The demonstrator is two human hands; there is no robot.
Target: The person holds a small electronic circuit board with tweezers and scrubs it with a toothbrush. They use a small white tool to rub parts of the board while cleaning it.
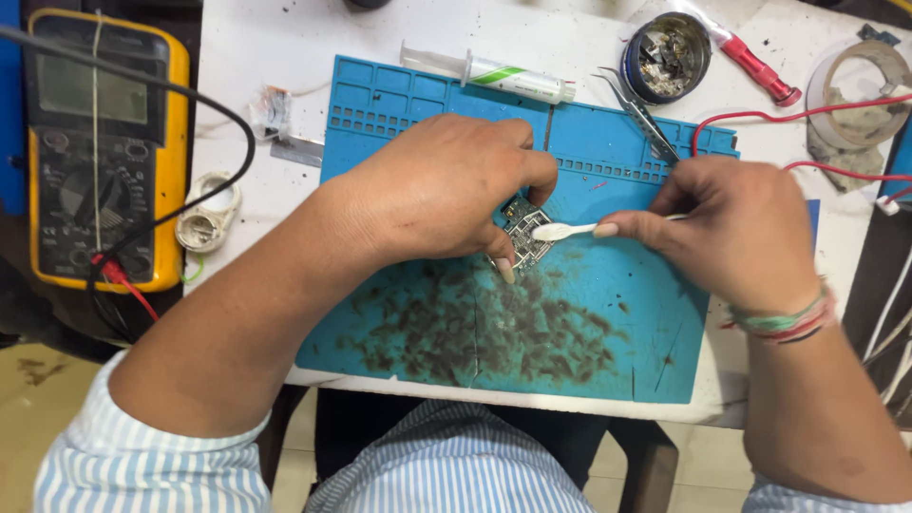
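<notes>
1. Head view: my left hand lies over the middle of the blue work mat, fingers curled down and pinched on a small circuit board, thumb at its lower edge and a fingertip at its upper edge. Only part of the board shows from under my fingers.
2. My right hand is closed narrow around the handle of a white brush, held between thumb and forefinger. The brush head rests on the board, pointing left.
3. The board sits on the mat just above a wide dark smear of grime that covers the mat's lower half.
4. On my right wrist is a band of coloured threads.
5. At the mat's upper edge lies a syringe with a green and white label. Beside it, to the right, metal tweezers lie slanted, near a round tin of metal scraps.
6. A red-handled screwdriver lies just right of the tin, and red wires curve across the white table.
7. Far left sits a yellow multimeter, with a black lead looping over it.
</notes>
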